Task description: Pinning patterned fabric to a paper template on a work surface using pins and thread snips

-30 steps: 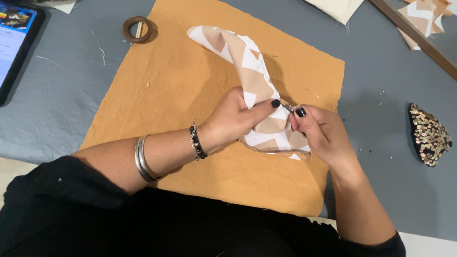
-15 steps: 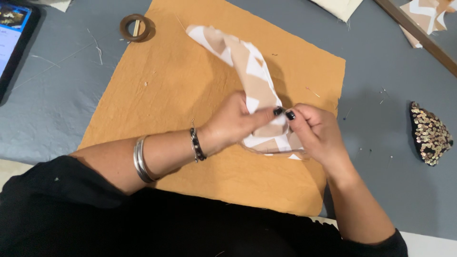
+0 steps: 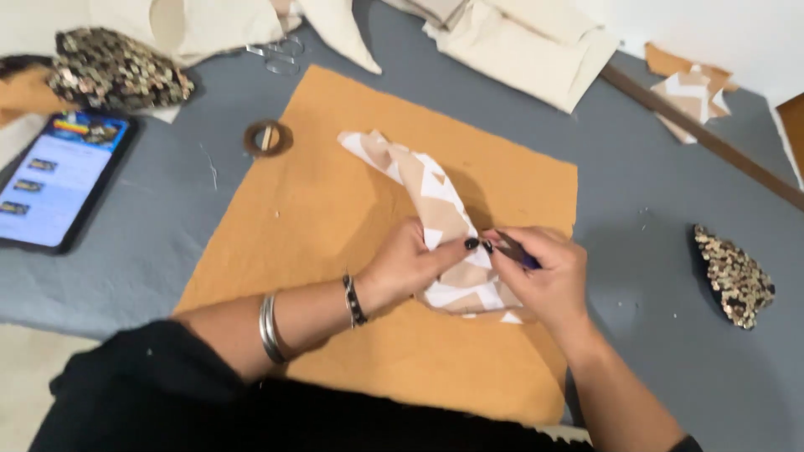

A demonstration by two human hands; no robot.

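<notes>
Soft patterned cloth (image 3: 435, 209) on the orange mat (image 3: 335, 218) is pinched by the left hand (image 3: 410, 264) and right hand (image 3: 540, 276), whose fingers also hold a small dark tool (image 3: 517, 249) that could poke a finger.

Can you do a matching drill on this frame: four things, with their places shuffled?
Things:
1. tablet
2. patterned fabric piece
3. tape roll
4. sequined piece

Places:
A. pinched between both hands, on the mustard cloth
B. far right on the grey table cover
C. left edge, screen lit
D. just off the mustard cloth's upper left edge

Pairs: 1-C, 2-A, 3-D, 4-B
</notes>
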